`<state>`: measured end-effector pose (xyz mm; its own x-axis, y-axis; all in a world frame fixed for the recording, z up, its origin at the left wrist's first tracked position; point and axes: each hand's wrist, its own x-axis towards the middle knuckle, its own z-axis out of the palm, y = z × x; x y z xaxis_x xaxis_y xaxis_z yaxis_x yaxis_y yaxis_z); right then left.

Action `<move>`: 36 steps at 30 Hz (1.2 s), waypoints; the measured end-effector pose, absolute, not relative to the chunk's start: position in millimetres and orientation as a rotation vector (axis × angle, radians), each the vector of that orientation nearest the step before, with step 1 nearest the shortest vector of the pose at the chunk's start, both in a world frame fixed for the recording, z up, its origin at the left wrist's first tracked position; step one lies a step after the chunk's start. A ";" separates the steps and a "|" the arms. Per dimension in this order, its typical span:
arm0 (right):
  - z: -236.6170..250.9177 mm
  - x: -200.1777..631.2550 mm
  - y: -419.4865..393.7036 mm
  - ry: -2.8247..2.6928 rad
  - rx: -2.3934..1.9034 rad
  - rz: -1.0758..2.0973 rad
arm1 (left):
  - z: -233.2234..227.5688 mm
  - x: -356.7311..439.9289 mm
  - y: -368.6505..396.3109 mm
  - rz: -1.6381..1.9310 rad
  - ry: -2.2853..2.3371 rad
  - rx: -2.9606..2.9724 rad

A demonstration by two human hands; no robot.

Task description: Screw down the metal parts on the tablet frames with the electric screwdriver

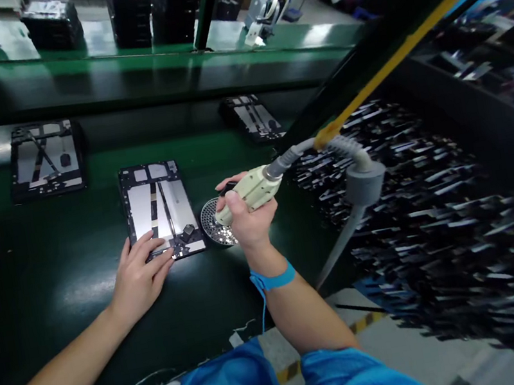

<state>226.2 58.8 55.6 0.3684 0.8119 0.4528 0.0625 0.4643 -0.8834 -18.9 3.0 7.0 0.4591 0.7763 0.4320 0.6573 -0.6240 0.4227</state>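
On the green work surface lies a flat tablet-like device (171, 199) with its inside showing: a pale panel, dark ribbon strips and a black frame. The fingers of my left hand (140, 273) are spread out and rest on its lower edge. My right hand (254, 219) is wrapped round a cream-coloured electric screwdriver (256, 187), with its cable running up to the right. The tool's tip points down-left over a round perforated dish (209, 216) of small shiny screws; the tip itself is hidden. A blue strap circles my right wrist.
Similar open devices lie at the back left (44, 161) and back right (255, 118). A large rack of dark, thin pieces (437, 222) stands to the right. A yellow strip (409, 45) and hanging cable cross above. Stacks (129, 11) stand on the upper shelf.
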 end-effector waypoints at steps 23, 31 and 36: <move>55.5 222.8 60.1 -1.071 -1.004 0.618 | 3.5 -18.7 4.3 0.926 1.249 2.486; 84.7 197.7 42.4 -1.052 -0.828 0.718 | 3.9 -13.3 8.3 0.936 1.273 2.417; 82.8 166.9 29.8 -1.173 -0.759 0.911 | 2.4 -14.4 8.5 0.934 1.263 2.433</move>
